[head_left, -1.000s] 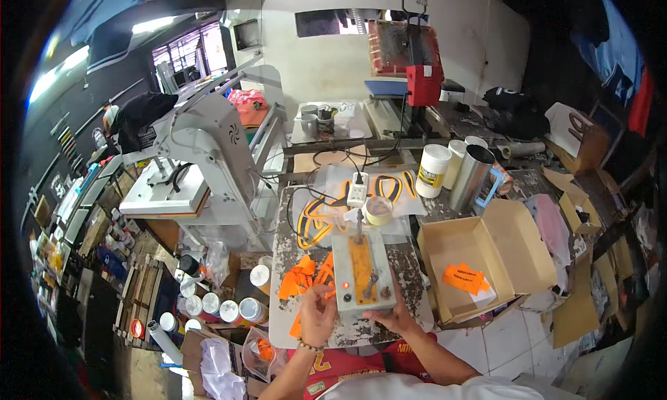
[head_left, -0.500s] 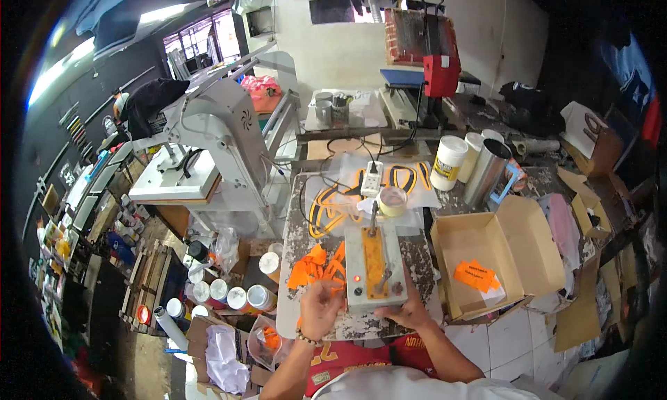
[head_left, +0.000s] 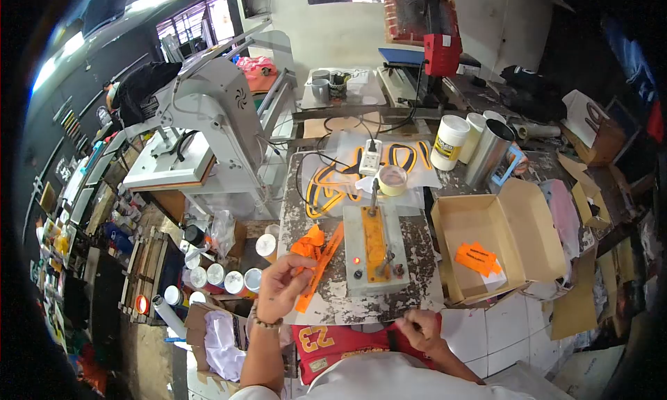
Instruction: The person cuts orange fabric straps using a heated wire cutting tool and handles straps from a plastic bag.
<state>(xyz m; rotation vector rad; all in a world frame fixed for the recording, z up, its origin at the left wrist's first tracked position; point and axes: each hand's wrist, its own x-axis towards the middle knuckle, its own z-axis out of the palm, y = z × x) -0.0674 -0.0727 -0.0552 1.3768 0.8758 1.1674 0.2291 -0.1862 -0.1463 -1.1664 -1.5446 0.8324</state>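
Right hand (head_left: 421, 330) dropped off box (head_left: 355, 235), curled; unclear whether left hand (head_left: 281, 286) pinches orange strip (head_left: 321, 269).

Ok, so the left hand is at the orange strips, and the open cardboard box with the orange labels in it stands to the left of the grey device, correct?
No, the side is wrong: the head view shows the open cardboard box, with the orange labels in it, to the right of the grey device. The left hand is indeed at the orange strips.

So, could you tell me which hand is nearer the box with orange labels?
The right hand, near the front left corner of the box; the left hand is farther, by orange strips.
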